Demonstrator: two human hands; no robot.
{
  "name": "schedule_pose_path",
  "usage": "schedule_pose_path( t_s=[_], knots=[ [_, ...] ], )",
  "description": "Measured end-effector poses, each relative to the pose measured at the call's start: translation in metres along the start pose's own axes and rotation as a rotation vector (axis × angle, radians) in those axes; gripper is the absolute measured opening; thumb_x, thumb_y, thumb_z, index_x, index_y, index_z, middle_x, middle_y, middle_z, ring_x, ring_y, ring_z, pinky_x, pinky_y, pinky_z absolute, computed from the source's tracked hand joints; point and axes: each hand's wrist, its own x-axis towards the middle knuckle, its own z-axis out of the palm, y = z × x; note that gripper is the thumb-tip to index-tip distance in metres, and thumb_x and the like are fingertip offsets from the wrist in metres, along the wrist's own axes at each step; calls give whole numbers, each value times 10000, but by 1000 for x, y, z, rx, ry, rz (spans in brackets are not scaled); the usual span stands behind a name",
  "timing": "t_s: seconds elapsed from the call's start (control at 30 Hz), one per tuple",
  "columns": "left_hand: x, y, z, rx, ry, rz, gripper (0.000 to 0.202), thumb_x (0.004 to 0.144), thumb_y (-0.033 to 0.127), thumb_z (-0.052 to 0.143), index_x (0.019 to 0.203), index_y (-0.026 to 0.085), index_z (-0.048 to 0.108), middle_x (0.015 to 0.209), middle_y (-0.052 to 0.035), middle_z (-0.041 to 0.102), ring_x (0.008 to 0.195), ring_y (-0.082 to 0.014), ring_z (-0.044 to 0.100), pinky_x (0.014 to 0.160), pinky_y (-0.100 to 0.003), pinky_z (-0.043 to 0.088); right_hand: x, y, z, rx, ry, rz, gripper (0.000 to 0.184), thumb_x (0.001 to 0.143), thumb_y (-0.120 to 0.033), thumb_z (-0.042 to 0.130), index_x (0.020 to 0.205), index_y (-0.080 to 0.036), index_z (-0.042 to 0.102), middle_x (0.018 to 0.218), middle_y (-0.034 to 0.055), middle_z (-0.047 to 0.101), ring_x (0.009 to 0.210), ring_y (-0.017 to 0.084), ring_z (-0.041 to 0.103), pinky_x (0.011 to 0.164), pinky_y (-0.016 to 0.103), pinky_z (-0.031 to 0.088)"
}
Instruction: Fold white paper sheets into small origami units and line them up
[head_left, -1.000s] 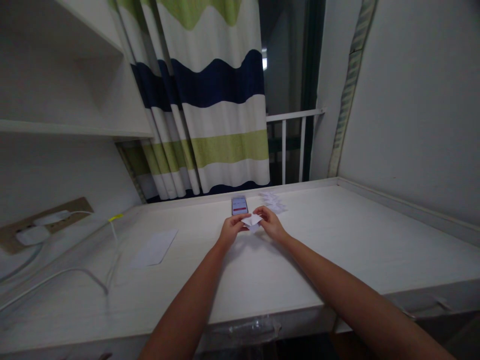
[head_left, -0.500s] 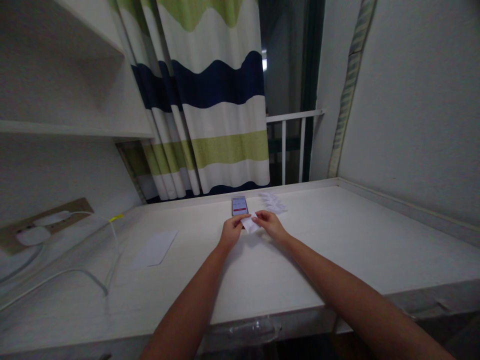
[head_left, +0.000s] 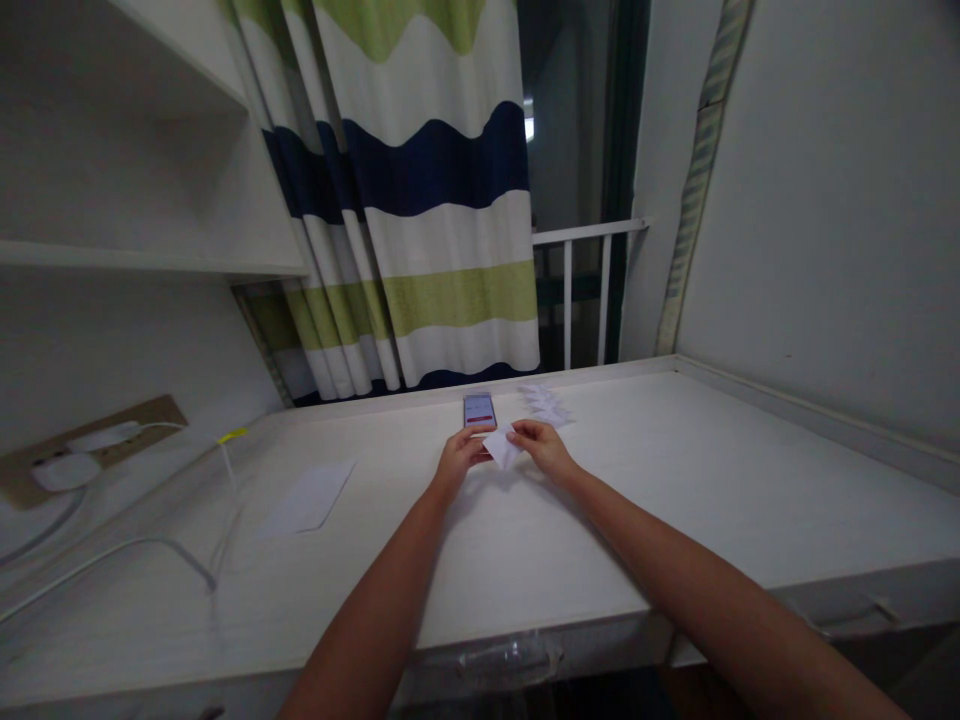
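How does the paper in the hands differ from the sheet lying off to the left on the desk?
The small paper is pinched between the left hand and right hand; the sheet lies flat on the desk, untouched. The small paper looks folded to a point; the sheet is an unfolded rectangle and larger. Both are white.

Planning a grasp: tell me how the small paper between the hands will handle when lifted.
Probably light and floppy: the small white paper, pinched by left hand and right hand, looks thin. Any fold may stiffen it slightly. On the smooth desk it would likely slide.
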Motion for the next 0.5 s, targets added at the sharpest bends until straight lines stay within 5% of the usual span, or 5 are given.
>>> schedule_pose_path(
  t_s=[0.5],
  knots=[
    [1, -7, 2, 208, -9, 42, 316, 499, 338, 705, 685, 100, 611, 605, -24, 623, 562, -127, 569, 570, -258, 465, -2, -1, 0, -113, -38, -26, 246, 597, -377, 618, 607, -137, 564, 531, -31, 497, 495, 77, 413, 488, 214, 315]
  ],
)
